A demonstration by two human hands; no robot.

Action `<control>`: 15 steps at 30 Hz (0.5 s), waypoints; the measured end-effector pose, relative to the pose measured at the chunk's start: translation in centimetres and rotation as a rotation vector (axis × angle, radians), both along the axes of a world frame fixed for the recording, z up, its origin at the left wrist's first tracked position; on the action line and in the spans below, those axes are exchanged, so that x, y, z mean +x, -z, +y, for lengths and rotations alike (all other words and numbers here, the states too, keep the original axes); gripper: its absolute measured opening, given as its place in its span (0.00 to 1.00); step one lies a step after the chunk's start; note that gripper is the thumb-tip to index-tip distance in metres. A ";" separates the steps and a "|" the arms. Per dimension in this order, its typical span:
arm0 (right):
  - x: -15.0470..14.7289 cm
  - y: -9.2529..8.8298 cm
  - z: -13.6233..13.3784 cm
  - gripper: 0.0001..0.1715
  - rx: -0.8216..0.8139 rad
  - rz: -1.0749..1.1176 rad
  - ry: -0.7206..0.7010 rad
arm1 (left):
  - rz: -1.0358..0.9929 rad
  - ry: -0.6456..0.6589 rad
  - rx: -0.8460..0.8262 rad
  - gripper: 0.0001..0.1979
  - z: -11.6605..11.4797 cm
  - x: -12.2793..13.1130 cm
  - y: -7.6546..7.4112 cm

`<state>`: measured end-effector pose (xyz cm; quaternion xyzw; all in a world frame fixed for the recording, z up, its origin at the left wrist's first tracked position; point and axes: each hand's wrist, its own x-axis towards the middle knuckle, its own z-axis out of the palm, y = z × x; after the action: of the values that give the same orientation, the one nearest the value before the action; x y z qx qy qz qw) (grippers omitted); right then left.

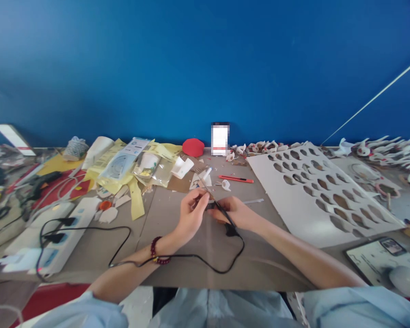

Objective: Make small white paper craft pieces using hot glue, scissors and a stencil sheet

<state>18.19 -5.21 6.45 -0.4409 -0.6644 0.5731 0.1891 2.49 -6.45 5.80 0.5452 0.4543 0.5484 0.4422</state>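
In the head view both hands meet over the middle of the table. My right hand (235, 212) is closed around a slim black corded tool (222, 210) whose kind I cannot make out. Its black cable (198, 257) loops across the tabletop to a white power strip (71, 237). My left hand (194, 213) is closed in a pinch close to the tool's front end; what its fingers hold is hidden. Just beyond the hands lie a red utility knife (235, 179), a small white piece with red marks (226, 185) and paper scraps (200, 181).
A white sheet full of cut-out holes (276, 196) covers the right side. White shaped pieces (389, 152) crowd the back right. A phone (379, 259) lies front right. Yellow-backed packets (123, 161) and a red disc (193, 147) stand near the blue wall (205, 68).
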 end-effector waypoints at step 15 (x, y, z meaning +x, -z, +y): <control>-0.5 -0.5 -0.2 0.17 0.094 0.103 -0.091 | -0.018 0.013 0.055 0.13 -0.5 0.5 0.9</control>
<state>17.72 -5.43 6.98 -0.3708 -0.6994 0.5711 0.2174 3.04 -6.98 4.95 0.5552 0.4314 0.5627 0.4347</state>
